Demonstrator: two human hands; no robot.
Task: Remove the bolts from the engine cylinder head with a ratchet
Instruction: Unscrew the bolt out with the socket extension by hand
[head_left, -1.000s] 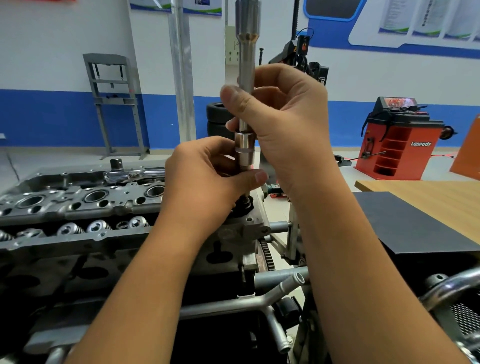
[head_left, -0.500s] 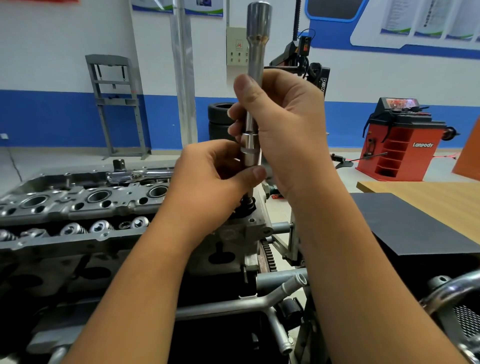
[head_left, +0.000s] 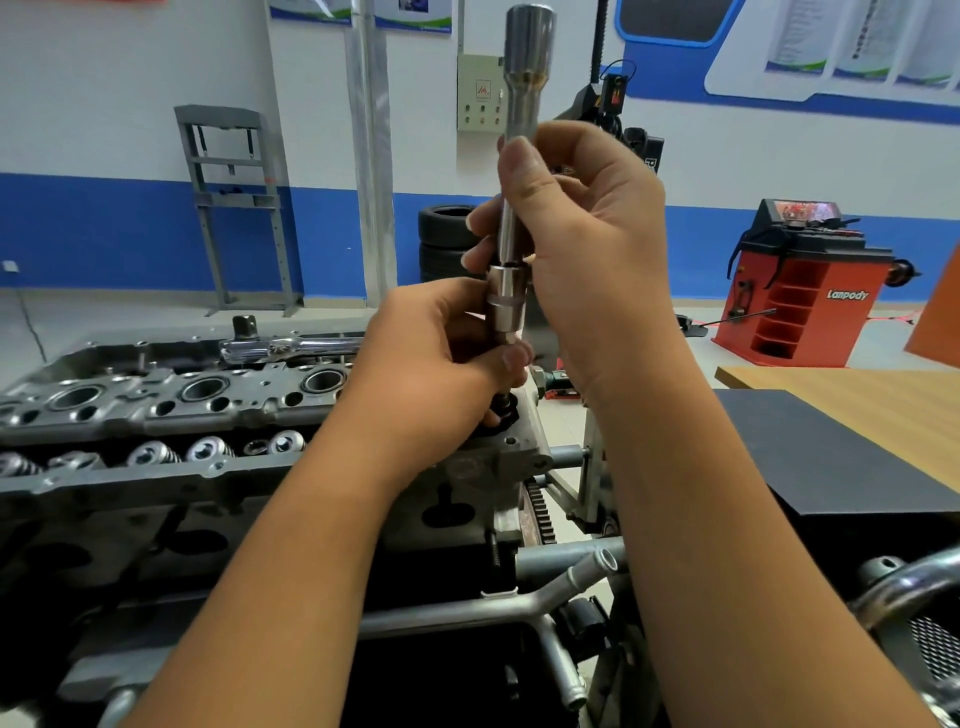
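The grey engine cylinder head (head_left: 171, 400) fills the left and centre. Over its right end a long steel extension bar (head_left: 522, 88) stands upright, with a socket (head_left: 506, 304) at its lower end. My right hand (head_left: 582, 249) grips the bar's shaft. My left hand (head_left: 441, 369) pinches just under the socket with thumb and fingers, over a dark bolt (head_left: 503, 405) that pokes up from the head. The chrome ratchet (head_left: 291, 347) lies flat on the far edge of the head, with no hand on it.
A black mat (head_left: 831, 457) on a wooden bench (head_left: 857, 395) lies to the right. Metal coolant pipes (head_left: 571, 582) run below the head. A red wheel balancer (head_left: 800, 280), stacked tyres (head_left: 441, 239) and a grey press frame (head_left: 234, 208) stand behind.
The bar and socket have shifted slightly right and upward with both hands, and my view has dropped so the bar's top shows. The ratchet has not moved.
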